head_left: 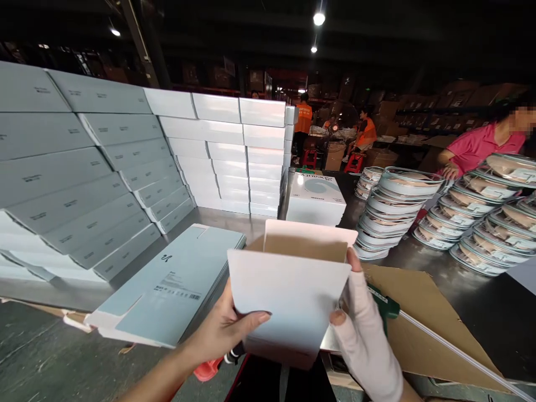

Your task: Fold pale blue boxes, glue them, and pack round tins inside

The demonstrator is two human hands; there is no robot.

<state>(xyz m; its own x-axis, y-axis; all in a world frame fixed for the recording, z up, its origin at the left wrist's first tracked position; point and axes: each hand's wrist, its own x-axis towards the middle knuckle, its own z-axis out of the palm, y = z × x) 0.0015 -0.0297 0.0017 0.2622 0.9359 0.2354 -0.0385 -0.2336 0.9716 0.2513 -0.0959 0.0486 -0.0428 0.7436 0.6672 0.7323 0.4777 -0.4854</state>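
Between my two hands is a pale blue cardboard box (288, 290), its top end open and its flaps standing up. My left hand (237, 324) is closed on the box's left side, thumb across the front panel. On the right side, my right hand (364, 324), in a white fingerless glove, grips the edge with thumb and fingers. To the left lies a stack of flat box blanks (171, 290) with a printed label and barcode. A green glue gun (387, 307) with a long clear glue stick rests beside my right hand on a cardboard sheet (439, 329).
Walls of stacked pale boxes (84, 162) rise at left and behind. A printed box pile (316, 195) stands beyond my hands. At right are tall stacks of clear-rimmed round packs (391, 206) on the dark table. A person in a pink shirt (481, 145) leans there.
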